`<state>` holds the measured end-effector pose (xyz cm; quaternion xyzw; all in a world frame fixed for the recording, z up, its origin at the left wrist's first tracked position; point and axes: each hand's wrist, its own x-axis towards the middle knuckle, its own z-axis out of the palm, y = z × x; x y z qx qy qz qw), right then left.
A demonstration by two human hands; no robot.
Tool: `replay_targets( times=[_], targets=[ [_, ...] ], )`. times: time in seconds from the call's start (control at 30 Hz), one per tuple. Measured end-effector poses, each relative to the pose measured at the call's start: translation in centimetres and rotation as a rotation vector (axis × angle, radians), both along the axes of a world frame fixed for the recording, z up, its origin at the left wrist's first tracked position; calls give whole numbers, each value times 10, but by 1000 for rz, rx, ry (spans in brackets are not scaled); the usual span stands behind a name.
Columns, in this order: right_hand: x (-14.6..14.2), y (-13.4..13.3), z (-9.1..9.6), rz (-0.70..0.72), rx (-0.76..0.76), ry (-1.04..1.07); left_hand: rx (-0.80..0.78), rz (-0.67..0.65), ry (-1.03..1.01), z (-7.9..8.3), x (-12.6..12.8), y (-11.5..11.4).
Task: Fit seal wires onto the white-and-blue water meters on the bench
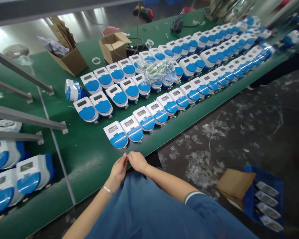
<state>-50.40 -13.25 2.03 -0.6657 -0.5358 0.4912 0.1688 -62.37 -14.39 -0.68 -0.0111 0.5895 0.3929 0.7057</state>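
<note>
My left hand (118, 171) and my right hand (138, 162) meet at the table's near edge. Their fingertips pinch together around a tiny pale object (127, 156) that is too small to name. Just beyond them lies a white-and-blue meter (116, 134) with a grey display window, the nearest of the front row. Neither hand touches it. Beside it, to the right, lies another meter (132, 128), and the row runs on toward the far right.
Two more rows of meters (97, 83) lie behind, with a heap of clear plastic bags (159, 69) on them. Cardboard boxes (113, 46) stand at the back. Metal frame bars (27, 116) cross the left side. Plastic scraps (204, 166) and a blue crate (250, 199) are on the floor.
</note>
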Motion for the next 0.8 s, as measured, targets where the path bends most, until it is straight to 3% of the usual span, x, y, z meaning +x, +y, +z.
replay_targets(
  times=[0.07, 0.13, 0.2, 0.3, 0.37, 0.47, 0.53, 0.6, 0.7, 0.8],
  targets=[
    [-2, 7, -1, -21, -140, 116, 35, -3, 11, 1, 1, -1],
    [-3, 8, -1, 39, -166, 185, 42, -7, 16, 1, 1, -1],
    [-2, 4, 0, 51, -102, 182, 26, 4, 14, -2, 0, 0],
    [1, -2, 2, 44, 120, 56, 1, 47, 5, -7, 1, 2],
    [1, 1, 2, 14, 157, 2, -1, 48, -1, -8, 3, 4],
    [-2, 13, -4, -72, -35, 24, 47, 23, -2, -7, 4, 6],
    [-4, 20, -7, -45, -212, 150, 85, 12, 3, -6, 3, 6],
    [-3, 20, -8, -12, -288, 258, 90, 10, 8, -7, 2, 6],
    [1, 17, -2, -7, -223, 178, 54, 37, 13, -10, 2, 8],
    [3, 17, 7, 89, -147, 40, 41, 48, 13, -12, 4, 9]
  ],
)
